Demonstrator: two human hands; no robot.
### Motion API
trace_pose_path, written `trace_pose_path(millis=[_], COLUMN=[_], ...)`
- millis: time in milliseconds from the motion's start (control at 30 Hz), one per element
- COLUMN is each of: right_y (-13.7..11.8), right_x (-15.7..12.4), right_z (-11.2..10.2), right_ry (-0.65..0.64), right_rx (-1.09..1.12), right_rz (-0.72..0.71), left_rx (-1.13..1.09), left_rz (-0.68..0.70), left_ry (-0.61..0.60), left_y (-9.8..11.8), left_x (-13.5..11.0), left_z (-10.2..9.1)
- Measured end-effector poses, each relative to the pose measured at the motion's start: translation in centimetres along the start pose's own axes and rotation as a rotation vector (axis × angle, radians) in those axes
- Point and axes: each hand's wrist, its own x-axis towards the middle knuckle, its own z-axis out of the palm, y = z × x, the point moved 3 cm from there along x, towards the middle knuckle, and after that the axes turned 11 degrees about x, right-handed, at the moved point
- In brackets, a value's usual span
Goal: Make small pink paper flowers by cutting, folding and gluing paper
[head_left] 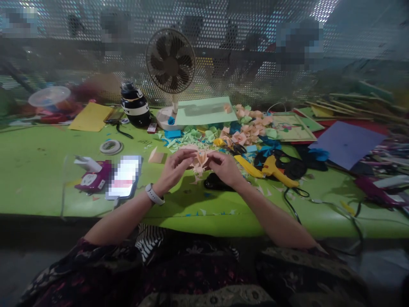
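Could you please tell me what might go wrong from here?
The thin peach paper between the left hand and right hand could crease or tear if pinched too hard. The fan stands behind the loose paper pieces and might scatter them if running. The black cord near the right forearm could snag it.

The counter (41,170) is viewed from the wearer's head, forward and down; the hands (175,167) are seen close by, at mid-frame, and the perforated screen (211,79) is taken in farther beyond.
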Motion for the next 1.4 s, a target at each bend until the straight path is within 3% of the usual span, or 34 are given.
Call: trace_pose_path(millis=[167,433,667,767,867,1033,1133,1233,1400], right_y=[0.2,0.1,0.0,-0.2,-0.3,-0.3,-0.4,-0.6,-0.8], right_x=[-0.1,-0.2,-0.2,-0.3,-0.3,-0.3,-0.3,-0.3,-0.2], right_z=[-0.2,-0.1,0.2,0.3,0.1,-0.1,0.0,0.1,0.1], right_ry=[-0.007,-0.001,0.001,-0.007,0.000,-0.031,-0.062,-0.089,-0.106], right_rx=[-0.105,0.005,0.079,0.052,0.016,-0.012,0.012,0.045,0.115], right_rz=[-0.054,-0.028,0.054,0.066,0.029,0.004,0.014,0.028,0.090], left_rx=[0.070,0.189,0.443,0.489,0.442,0.129,-0.015,-0.108,-0.180], left_rz=[0.071,0.114,0.419,0.461,0.419,0.136,0.035,-0.009,-0.026], left_ry=[-0.009,0.044,0.108,0.092,0.079,-0.010,-0.113,-0.171,-0.162], left_y=[0.3,-0.6,-1.1,-1.1,-0.5,0.0,-0.1,-0.4,-0.9], left_x=[0.1,0.2,-0.2,-0.4,-0.6,-0.2,0.0,0.1,0.0], left_z=[-0.2,0.0,0.3,0.6,0.5,-0.1,0.0,0.2,0.5])
